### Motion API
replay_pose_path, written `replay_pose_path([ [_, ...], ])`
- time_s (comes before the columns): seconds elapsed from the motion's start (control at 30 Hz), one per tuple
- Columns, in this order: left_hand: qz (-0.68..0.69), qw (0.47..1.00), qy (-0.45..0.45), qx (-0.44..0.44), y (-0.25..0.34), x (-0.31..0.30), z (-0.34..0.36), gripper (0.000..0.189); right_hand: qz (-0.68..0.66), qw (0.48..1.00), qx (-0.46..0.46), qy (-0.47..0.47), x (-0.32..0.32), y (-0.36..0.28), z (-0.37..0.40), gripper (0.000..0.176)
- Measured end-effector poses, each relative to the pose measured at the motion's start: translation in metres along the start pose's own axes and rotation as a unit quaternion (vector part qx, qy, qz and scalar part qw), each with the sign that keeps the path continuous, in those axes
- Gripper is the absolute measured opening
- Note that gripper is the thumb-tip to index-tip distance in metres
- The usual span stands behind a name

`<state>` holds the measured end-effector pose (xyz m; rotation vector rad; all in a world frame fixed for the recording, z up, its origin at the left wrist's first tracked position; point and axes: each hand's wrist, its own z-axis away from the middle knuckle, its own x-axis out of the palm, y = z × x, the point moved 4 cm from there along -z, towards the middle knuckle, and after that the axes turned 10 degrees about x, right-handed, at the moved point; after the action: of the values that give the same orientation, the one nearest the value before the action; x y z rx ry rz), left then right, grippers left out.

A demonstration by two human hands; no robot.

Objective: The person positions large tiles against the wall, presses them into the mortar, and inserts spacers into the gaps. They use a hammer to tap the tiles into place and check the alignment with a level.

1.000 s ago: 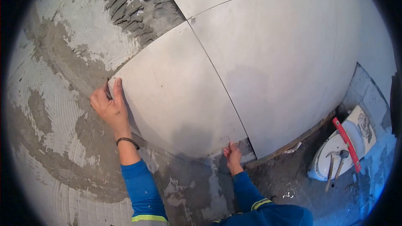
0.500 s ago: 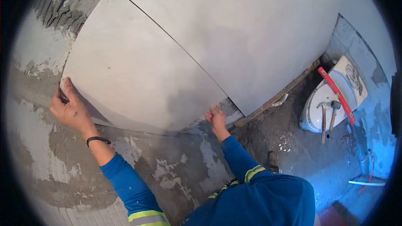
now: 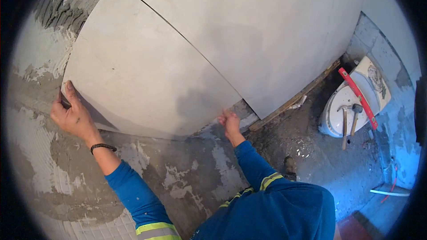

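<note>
Wall [image 3: 40,160]: bare, patched grey and white, with combed mortar at the top left.
Set tiles [image 3: 267,31]: fixed on the wall to the right, resting on a batten [image 3: 293,100].
Tile [image 3: 142,71]: large and pale, against the wall just left of the set tiles, with a thin joint between them.
Handling: likely heavy, stiff and smooth-faced, and brittle at the corners. Best held by opposite edges, not by the face.
Toilet [image 3: 338,111]: well off to the right, with a red level [image 3: 358,98] and hammers [image 3: 344,124] lying on it.
Left hand [image 3: 71,115]: clamped on the tile's lower left corner, thumb on the face and fingers behind the edge.
Right hand [image 3: 230,123]: fingers bunched, pinching the bottom edge near the right corner.
</note>
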<state>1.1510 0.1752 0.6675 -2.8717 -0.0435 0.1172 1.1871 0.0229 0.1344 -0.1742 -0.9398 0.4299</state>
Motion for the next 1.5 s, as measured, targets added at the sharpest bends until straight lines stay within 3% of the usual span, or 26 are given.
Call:
replay_pose_path([
  [0.33, 0.035, 0.999, -0.004, -0.014, 0.004, 0.000, 0.000, 0.051, -0.008, 1.000, -0.004, 0.013, 0.002, -0.006, 0.011, 0.028],
  [0.43, -0.055, 0.998, -0.021, 0.010, -0.005, -0.001, 0.001, 0.048, 0.037, 0.999, -0.010, -0.022, 0.002, -0.007, 0.008, 0.030],
  [0.6, -0.037, 0.998, 0.031, 0.034, 0.002, -0.004, -0.001, 0.043, 0.059, 0.998, -0.010, -0.031, 0.003, -0.001, 0.000, 0.034],
  [0.87, -0.036, 0.998, 0.042, 0.021, -0.006, -0.002, 0.002, 0.038, 0.075, 0.996, -0.001, -0.049, 0.001, -0.006, 0.001, 0.034],
  [1.17, -0.052, 0.997, 0.040, 0.030, -0.005, -0.006, 0.000, 0.040, 0.215, 0.975, 0.039, -0.030, 0.004, -0.046, 0.036, 0.033],
  [1.23, -0.076, 0.996, 0.029, 0.045, -0.005, -0.005, -0.001, 0.038, 0.390, 0.913, -0.071, -0.094, 0.020, -0.080, 0.052, 0.032],
  [1.33, -0.158, 0.987, -0.030, 0.015, -0.026, 0.005, 0.003, 0.040, 0.440, 0.866, -0.142, -0.191, 0.036, -0.140, 0.070, 0.029],
  [1.37, 0.092, 0.995, 0.027, 0.012, -0.019, -0.002, 0.007, 0.036, 0.410, 0.874, -0.181, -0.188, 0.030, -0.158, 0.079, 0.027],
  [1.4, 0.215, 0.976, -0.036, -0.028, -0.018, 0.006, 0.010, 0.037, 0.427, 0.867, -0.221, -0.131, 0.010, -0.176, 0.082, 0.033],
  [1.43, 0.159, 0.983, -0.085, -0.032, -0.017, 0.015, 0.014, 0.040, 0.468, 0.855, -0.184, -0.126, -0.014, -0.199, 0.090, 0.038],
  [1.47, 0.153, 0.977, -0.089, -0.121, 0.028, -0.006, 0.012, 0.041, 0.455, 0.866, -0.195, -0.073, -0.060, -0.227, 0.100, 0.038],
  [1.5, 0.098, 0.992, -0.066, 0.047, -0.022, 0.024, 0.024, 0.041, 0.544, 0.801, -0.251, -0.004, -0.095, -0.252, 0.109, 0.039],
])
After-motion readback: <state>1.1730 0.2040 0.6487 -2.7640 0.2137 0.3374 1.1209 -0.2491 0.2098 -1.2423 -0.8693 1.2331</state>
